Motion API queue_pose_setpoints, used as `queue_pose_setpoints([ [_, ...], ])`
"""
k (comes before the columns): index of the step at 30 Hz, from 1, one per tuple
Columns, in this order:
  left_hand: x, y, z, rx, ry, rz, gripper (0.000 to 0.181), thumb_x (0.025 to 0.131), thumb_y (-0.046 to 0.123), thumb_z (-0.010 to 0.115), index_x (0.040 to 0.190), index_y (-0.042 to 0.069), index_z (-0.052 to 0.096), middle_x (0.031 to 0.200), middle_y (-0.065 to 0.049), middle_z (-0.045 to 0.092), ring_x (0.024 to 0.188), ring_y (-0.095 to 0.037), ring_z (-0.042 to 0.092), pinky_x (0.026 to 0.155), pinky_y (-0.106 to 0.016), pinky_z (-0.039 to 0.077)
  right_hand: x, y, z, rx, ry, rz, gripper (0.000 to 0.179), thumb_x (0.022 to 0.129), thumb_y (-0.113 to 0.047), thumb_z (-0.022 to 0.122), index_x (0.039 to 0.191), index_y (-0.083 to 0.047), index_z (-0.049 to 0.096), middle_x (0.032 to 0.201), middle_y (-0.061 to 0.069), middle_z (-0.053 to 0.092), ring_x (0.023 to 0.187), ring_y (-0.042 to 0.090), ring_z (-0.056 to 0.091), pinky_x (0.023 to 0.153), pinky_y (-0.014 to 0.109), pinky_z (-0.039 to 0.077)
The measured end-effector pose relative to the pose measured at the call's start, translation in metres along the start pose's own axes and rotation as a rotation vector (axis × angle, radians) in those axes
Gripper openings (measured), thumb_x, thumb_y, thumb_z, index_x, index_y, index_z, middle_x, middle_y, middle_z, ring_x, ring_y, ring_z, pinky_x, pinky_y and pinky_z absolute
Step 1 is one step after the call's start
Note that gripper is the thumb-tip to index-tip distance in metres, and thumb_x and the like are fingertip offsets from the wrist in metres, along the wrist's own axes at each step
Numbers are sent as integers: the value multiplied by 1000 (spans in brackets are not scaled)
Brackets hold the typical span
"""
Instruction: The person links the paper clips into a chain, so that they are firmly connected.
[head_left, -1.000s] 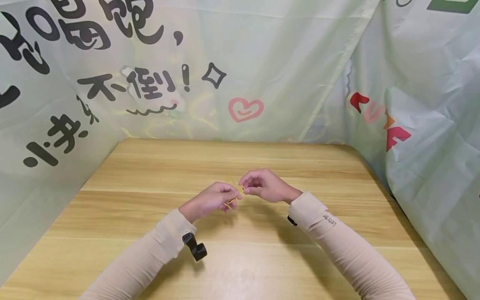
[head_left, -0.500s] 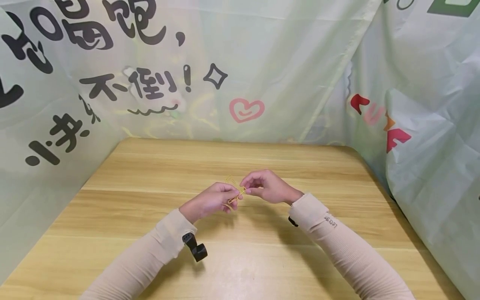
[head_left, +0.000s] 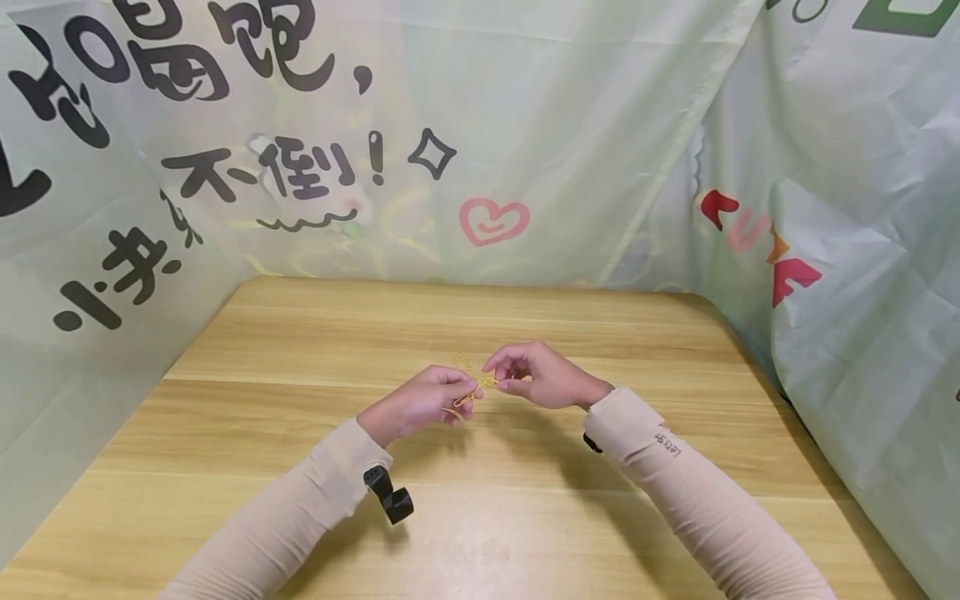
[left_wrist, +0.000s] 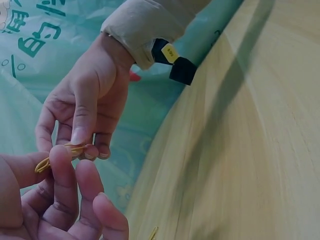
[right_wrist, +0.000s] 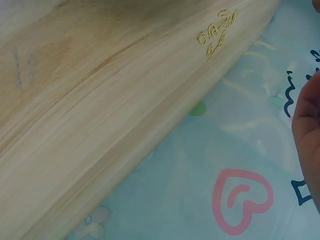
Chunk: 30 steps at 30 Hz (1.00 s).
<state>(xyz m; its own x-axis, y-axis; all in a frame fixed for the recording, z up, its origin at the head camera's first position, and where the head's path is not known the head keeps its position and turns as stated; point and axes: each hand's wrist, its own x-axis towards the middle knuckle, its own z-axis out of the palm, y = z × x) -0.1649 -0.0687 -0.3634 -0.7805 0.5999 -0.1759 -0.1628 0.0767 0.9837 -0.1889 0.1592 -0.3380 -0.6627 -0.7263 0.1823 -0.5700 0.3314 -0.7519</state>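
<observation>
In the head view my left hand [head_left: 423, 402] pinches a yellow paper clip [head_left: 467, 398] between thumb and fingers above the table. Facing it, my right hand [head_left: 543, 375] pinches more yellow wire [head_left: 489, 382] that spans the short gap between the two hands. The left wrist view has the left hand [left_wrist: 60, 200] at the lower left, a rounded end of the paper clip [left_wrist: 43, 165] sticking out past its fingers. There the right hand [left_wrist: 92, 95] reaches down, its thumb against the wire [left_wrist: 76, 147]. Fingers hide where the wires meet. Only a hand's edge [right_wrist: 307, 127] shows in the right wrist view.
Several yellow paper clips [right_wrist: 220, 32] lie loose on the wooden table [head_left: 300, 333], just beyond the hands. Printed cloth [head_left: 570, 150] hangs behind and along both sides. A black wrist camera [head_left: 390, 496] sits on the left cuff.
My right hand has drawn slightly to the right, and more yellow wire shows between the hands. The left hand stays almost in place, its grip kept. The head view has shifted a little.
</observation>
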Motion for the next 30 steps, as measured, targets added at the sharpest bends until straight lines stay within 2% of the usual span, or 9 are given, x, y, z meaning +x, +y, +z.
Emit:
queue_pose_setpoints([
  [4,0,0,1,18,1,-5,23,104,15,45,93,5,62,82,-4,56,76,-16,58,70,-31,47,-1,-1,-3,-40,-1,12,20,91,3,63,112,1,63,85,1,60,77,15,60,72,35,53],
  [9,0,-2,3,42,6,-15,23,104,16,45,93,5,62,82,-4,57,76,-15,58,67,-29,47,1,-4,-6,-44,9,-4,19,93,2,61,112,0,62,85,6,61,79,24,61,73,39,52],
  [16,1,-4,5,55,3,-26,27,104,17,46,104,-7,59,82,-5,57,76,-15,58,66,-27,47,6,-11,-7,-26,44,-27,15,93,3,61,108,0,63,85,4,62,77,21,61,73,32,52],
  [21,2,-4,6,57,-14,-14,30,104,16,45,109,-12,56,82,-5,56,75,-15,56,64,-25,46,7,-14,-5,-8,69,-35,15,92,4,61,106,1,63,87,11,63,77,20,62,71,31,52],
  [24,3,-5,6,90,8,-11,33,104,18,47,119,-11,54,95,-12,59,78,-18,58,65,-27,48,8,-15,-4,-15,76,-27,15,92,4,62,106,1,62,87,9,63,77,17,62,72,31,53],
  [28,5,-9,5,195,99,8,38,101,21,52,129,-5,54,119,-18,58,95,-27,61,77,-37,53,9,-18,-4,-30,80,-23,15,91,4,64,105,0,62,86,4,63,79,15,62,77,32,54],
  [30,4,-11,5,252,134,27,38,100,20,55,130,-3,55,124,-18,58,101,-29,61,82,-43,52,9,-17,-1,-30,78,-30,16,90,3,65,105,0,63,86,3,63,79,15,62,77,32,54],
])
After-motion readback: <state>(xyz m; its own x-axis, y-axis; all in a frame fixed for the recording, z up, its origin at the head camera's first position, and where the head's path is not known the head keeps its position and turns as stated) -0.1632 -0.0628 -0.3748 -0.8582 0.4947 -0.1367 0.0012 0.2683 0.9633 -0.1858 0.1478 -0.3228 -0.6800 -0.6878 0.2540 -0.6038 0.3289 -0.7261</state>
